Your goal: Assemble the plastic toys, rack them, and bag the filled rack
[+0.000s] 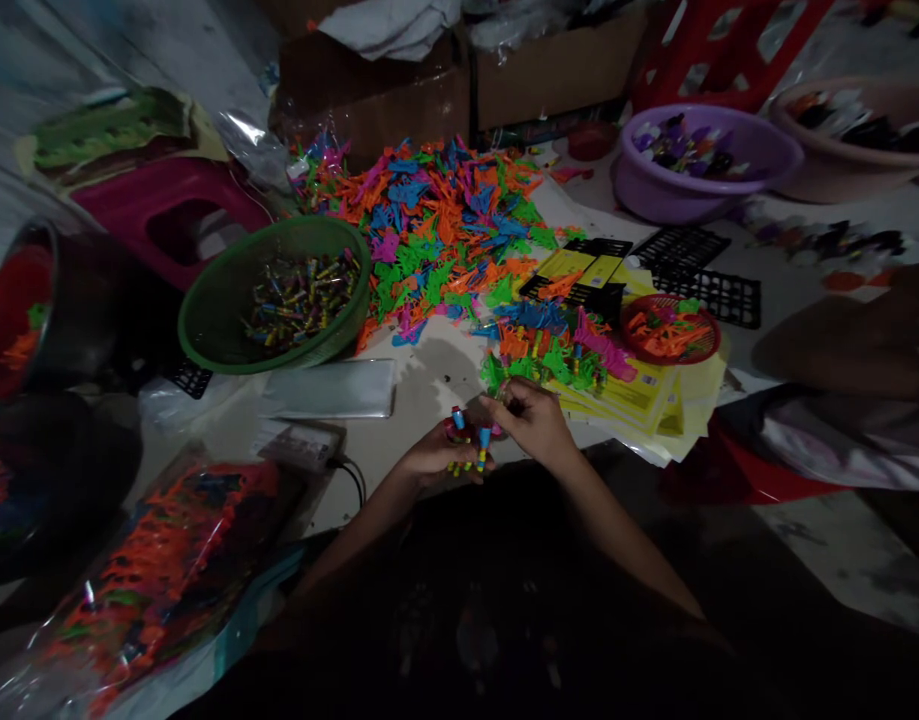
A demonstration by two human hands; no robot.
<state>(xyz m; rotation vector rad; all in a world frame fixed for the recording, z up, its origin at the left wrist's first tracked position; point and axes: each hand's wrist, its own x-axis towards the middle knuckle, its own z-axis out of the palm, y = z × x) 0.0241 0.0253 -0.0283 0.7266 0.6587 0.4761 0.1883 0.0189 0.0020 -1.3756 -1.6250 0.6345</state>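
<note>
Several small blue, yellow and red cylindrical pieces (484, 447) are gathered in my left hand (433, 452), whose fingers curl around them. Close beside it, my right hand (535, 420) has its thumb and fingers pinched together; what sits between them is too small and dark to make out. Just beyond my right hand lie green plastic pieces (556, 362) with small cylinders among them. Farther back spreads a large heap of orange, green, blue and pink plastic pieces (436, 220).
At left stands a green basin (204, 315) of small cylinders, near a flat silvery packet (331, 388). Right are yellow cards (654, 400), a red basket (710, 345) and a purple basin (676, 195). A bagged bundle (166, 560) lies lower left. Another person's arm (841, 335) rests at right.
</note>
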